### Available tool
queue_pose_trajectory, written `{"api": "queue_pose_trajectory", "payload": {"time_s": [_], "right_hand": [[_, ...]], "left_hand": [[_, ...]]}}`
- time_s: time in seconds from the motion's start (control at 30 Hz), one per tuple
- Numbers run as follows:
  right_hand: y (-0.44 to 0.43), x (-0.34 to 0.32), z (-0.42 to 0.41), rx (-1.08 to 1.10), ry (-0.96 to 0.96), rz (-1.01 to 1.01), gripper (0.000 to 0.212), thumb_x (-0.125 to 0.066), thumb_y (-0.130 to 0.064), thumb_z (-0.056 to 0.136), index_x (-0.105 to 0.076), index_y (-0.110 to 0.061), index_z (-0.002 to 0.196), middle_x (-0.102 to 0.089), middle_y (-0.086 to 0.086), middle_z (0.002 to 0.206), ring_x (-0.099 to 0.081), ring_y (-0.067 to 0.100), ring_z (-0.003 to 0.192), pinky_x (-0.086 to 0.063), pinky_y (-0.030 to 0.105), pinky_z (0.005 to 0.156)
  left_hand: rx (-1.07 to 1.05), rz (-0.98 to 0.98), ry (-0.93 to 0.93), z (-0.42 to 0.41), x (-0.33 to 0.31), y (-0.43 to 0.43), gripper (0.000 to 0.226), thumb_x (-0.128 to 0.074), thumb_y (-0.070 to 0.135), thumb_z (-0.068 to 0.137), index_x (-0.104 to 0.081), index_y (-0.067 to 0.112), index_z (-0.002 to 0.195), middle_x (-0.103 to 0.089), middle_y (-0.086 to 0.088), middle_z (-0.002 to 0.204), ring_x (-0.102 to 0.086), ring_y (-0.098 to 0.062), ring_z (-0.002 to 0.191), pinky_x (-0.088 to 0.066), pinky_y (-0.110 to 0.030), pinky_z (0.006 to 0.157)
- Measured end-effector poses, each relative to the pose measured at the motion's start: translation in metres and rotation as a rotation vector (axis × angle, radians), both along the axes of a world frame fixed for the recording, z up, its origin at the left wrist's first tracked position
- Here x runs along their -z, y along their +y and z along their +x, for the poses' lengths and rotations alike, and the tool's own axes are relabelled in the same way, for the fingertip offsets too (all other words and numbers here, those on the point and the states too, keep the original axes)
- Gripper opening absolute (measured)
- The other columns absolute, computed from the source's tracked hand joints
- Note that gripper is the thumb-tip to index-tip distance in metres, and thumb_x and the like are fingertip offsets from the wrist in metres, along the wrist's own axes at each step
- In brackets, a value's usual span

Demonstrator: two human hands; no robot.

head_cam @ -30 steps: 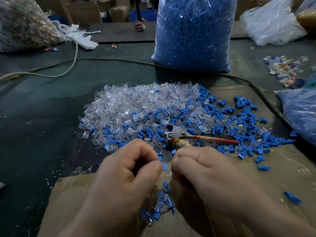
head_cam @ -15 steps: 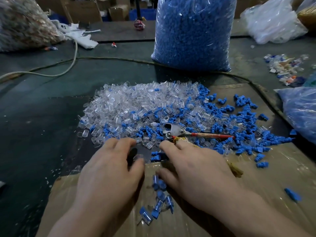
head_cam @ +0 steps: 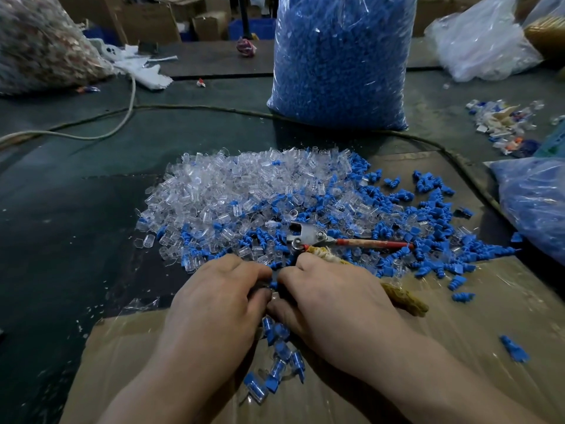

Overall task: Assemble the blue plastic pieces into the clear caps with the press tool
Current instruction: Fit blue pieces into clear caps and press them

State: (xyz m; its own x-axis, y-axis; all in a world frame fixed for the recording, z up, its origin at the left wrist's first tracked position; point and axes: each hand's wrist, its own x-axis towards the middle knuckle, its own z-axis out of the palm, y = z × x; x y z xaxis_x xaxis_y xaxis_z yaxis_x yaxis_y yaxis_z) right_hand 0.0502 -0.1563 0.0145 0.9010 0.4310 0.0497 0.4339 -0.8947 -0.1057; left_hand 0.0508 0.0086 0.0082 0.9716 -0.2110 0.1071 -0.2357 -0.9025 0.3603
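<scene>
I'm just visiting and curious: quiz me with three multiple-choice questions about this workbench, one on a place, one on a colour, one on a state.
1. The press tool lies: A) on the mixed pile B) inside a bag C) on a box
2. Its thin straight handle is: A) green B) red C) white
3. The big blue bag is: A) lying flat B) empty C) standing upright, full
Answers: A, its metal head rests on the pile; B, red shows along it; C, it stands tall and bulging.
</scene>
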Motion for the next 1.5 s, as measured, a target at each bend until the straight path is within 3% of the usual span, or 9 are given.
{"api": "queue_pose_trajectory", "payload": {"time_s": [0.27,0.43,0.57,0.7,0.83,0.93,1.07,1.23,1.5], "right_hand": [[-0.002,-0.004,0.001,0.024,0.071,0.082,0.006,-0.044,-0.033,0.099,-0.050,-0.032,0.101,-0.044,-0.009,0.088,-0.051,0.015,0.079,-0.040,0.032,0.058],[-0.002,-0.003,0.002,0.037,0.070,0.090,0.015,-0.041,-0.044,0.098,-0.050,-0.032,0.100,-0.043,-0.009,0.086,-0.048,0.016,0.077,-0.041,0.033,0.059],[-0.001,-0.001,0.000,0.050,0.030,0.134,0.010,-0.043,-0.034,0.100,-0.039,-0.033,0.091,-0.038,-0.011,0.083,-0.044,0.015,0.075,-0.039,0.031,0.059],[-0.007,-0.005,-0.005,0.099,0.050,0.353,0.020,-0.032,-0.045,0.095,-0.042,-0.032,0.084,-0.049,-0.012,0.079,-0.048,0.007,0.072,-0.046,0.035,0.066],[-0.012,-0.011,-0.010,0.170,0.146,0.634,0.020,-0.042,-0.048,0.080,-0.051,-0.030,0.080,-0.059,-0.012,0.079,-0.054,0.006,0.069,-0.049,0.032,0.053],[-0.011,-0.015,-0.013,0.199,0.249,0.824,0.020,-0.049,-0.045,0.074,-0.058,-0.030,0.083,-0.066,-0.011,0.074,-0.060,0.011,0.057,-0.052,0.038,0.047],[-0.012,-0.018,-0.013,0.235,0.360,0.975,0.008,-0.058,-0.035,0.078,-0.060,-0.028,0.080,-0.070,-0.007,0.071,-0.068,0.011,0.060,-0.058,0.038,0.052],[-0.010,-0.018,-0.016,0.165,0.228,0.930,0.012,-0.054,-0.041,0.079,-0.058,-0.029,0.081,-0.066,-0.004,0.074,-0.064,0.016,0.059,-0.055,0.041,0.048],[-0.008,-0.014,-0.014,0.075,-0.054,0.745,0.019,-0.045,-0.044,0.086,-0.052,-0.029,0.078,-0.055,-0.011,0.073,-0.055,0.009,0.064,-0.045,0.030,0.049]], "left_hand": [[0.115,-0.108,0.056,0.000,-0.002,0.005,0.024,-0.056,0.038,0.095,-0.065,0.046,0.116,-0.054,0.027,0.098,-0.047,0.004,0.101,-0.040,-0.021,0.092],[0.091,-0.264,0.130,-0.001,-0.002,0.006,0.024,-0.064,0.034,0.092,-0.066,0.054,0.105,-0.060,0.031,0.096,-0.053,0.009,0.097,-0.043,-0.015,0.080],[-0.041,-0.518,0.128,-0.006,0.004,0.003,0.024,-0.067,0.030,0.090,-0.058,0.051,0.097,-0.068,0.021,0.087,-0.066,-0.005,0.076,-0.056,-0.033,0.066],[-0.122,-0.718,0.105,-0.005,0.010,0.003,0.015,-0.070,0.025,0.088,-0.066,0.039,0.092,-0.069,0.008,0.073,-0.064,-0.010,0.062,-0.053,-0.031,0.058],[-0.186,-1.086,0.281,-0.006,0.011,0.000,0.026,-0.082,0.010,0.076,-0.075,0.029,0.092,-0.073,-0.002,0.078,-0.069,-0.022,0.070,-0.060,-0.036,0.065],[-0.164,-1.164,0.305,-0.006,0.011,0.000,0.038,-0.090,0.021,0.059,-0.076,0.028,0.093,-0.074,-0.007,0.082,-0.070,-0.026,0.072,-0.060,-0.036,0.066],[-0.163,-1.198,0.275,-0.006,0.005,-0.003,0.027,-0.074,0.036,0.063,-0.076,0.030,0.089,-0.075,-0.007,0.077,-0.074,-0.019,0.071,-0.057,-0.022,0.061],[-0.119,-0.971,0.175,-0.011,0.001,-0.006,0.024,-0.060,0.053,0.074,-0.068,0.032,0.083,-0.070,0.000,0.067,-0.064,-0.008,0.056,-0.050,-0.018,0.052],[-0.127,-1.232,0.279,-0.011,0.000,-0.011,0.012,-0.068,0.030,0.069,-0.072,0.024,0.079,-0.071,-0.010,0.072,-0.069,-0.016,0.061,-0.053,-0.023,0.053]]}}
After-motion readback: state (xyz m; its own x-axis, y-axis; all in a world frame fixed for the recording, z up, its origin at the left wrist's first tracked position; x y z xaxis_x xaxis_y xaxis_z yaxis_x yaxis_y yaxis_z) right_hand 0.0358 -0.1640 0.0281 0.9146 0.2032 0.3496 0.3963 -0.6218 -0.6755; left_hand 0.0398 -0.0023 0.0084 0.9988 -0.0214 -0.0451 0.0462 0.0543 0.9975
